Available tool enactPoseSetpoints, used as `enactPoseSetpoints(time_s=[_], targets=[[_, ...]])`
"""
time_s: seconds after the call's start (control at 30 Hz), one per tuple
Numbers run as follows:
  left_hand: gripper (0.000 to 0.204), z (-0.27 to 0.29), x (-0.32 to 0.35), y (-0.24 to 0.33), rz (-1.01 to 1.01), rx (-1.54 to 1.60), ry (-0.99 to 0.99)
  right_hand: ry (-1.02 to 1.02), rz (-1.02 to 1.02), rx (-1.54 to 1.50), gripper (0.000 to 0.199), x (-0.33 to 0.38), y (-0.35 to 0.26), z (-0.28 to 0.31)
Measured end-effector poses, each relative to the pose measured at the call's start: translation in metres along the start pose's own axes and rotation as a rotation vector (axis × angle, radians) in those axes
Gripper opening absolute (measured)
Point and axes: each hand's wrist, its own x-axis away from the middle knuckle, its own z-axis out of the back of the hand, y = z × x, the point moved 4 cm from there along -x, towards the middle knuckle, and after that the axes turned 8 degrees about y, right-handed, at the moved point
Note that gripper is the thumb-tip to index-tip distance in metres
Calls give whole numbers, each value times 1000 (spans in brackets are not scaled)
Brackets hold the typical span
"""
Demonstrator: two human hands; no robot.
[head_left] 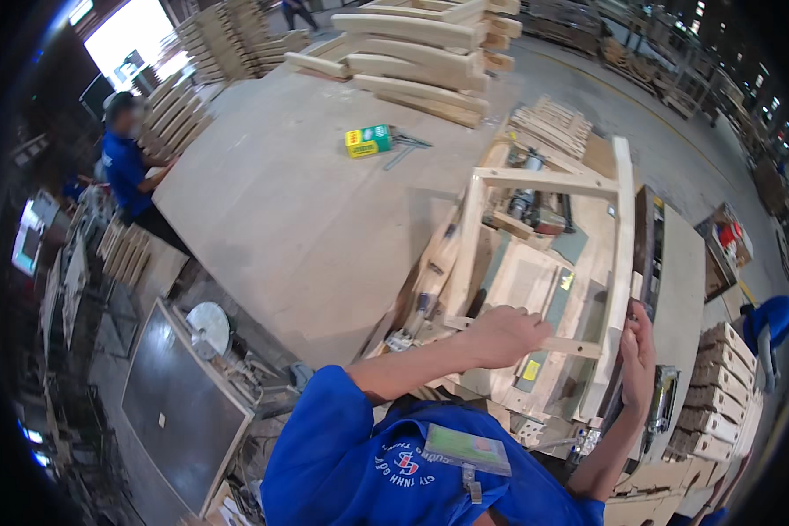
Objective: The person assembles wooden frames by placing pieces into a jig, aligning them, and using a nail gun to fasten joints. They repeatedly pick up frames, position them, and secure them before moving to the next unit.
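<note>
A light wooden frame (624, 237), with two long side pieces and crossbars between them, lies tilted over the workbench in front of me. My left hand (510, 337) is closed at its near crossbar, the fingers curled over the wood. Along the outer side of the right long piece, my right hand (637, 352) grips the edge, with part of its fingers hidden. Under the frame is a wooden jig (517, 272) with grey-green strips and yellow labels. Metal clamp parts (524, 195) show through the frame's far opening.
A broad wooden tabletop (280, 210) stretches to the left, with a green and yellow box (368, 140) and a metal tool (405, 151) on it. Curved wooden parts (421, 61) are stacked at its far end. A person in blue (127, 167) stands at the left edge. More wooden pieces (714, 394) are piled at right.
</note>
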Motion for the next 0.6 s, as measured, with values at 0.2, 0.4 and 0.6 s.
enactPoseSetpoints(time_s=[0.2, 0.4, 0.6], targets=[[25, 84, 100, -58, 466, -144, 33, -125, -50, 27, 57, 30, 30, -26], [43, 121, 201, -134, 907, -328, 21, -184, -203, 85, 57, 74, 61, -25], [48, 161, 247, -226, 974, -519, 286, -82, -200, 127, 54, 116, 59, -33]])
